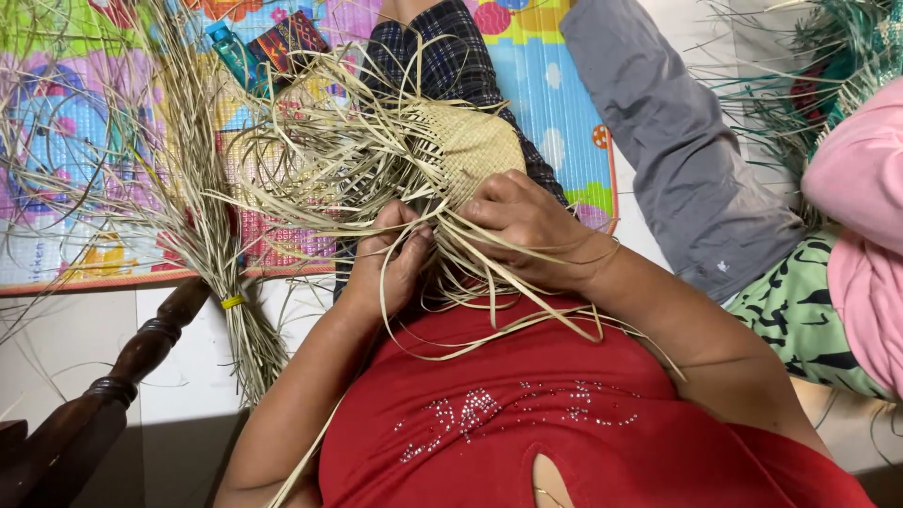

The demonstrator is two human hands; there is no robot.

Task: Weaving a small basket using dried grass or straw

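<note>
Weaving pale straw strips, both hands work at the lap, just below a finished patch of woven mat (470, 141) that rests on the person's checked-cloth leg (442, 56). The left hand (395, 259) has its fingers curled and pinched on a few loose strips (320, 160) near the weave edge. The right hand (527, 226) lies over the lower edge of the woven patch, fingers bent and pressing down on strips that run under them; whether it truly grips one or only pins them, cannot tell for sure, looks like a grip. Strips fan out left and up from the weave, more trail over the red shirt (527, 414).

Handling judgement: strips look light, thin, flat, springy and rather dry, so likely to crease or split if bent sharply; the woven part seems stiffer and holds shape. Best hold is close to the weave edge, pinching each strip flat between thumb and finger, not far out at the floppy ends.

Around: a bundle of straw (240, 320) tied with a yellow band lies to the left on a colourful play mat (75, 113), a dark wooden turned chair piece (122, 376) at lower left, another person's grey trouser leg (677, 150) and pink sleeve (861, 188) at right
</note>
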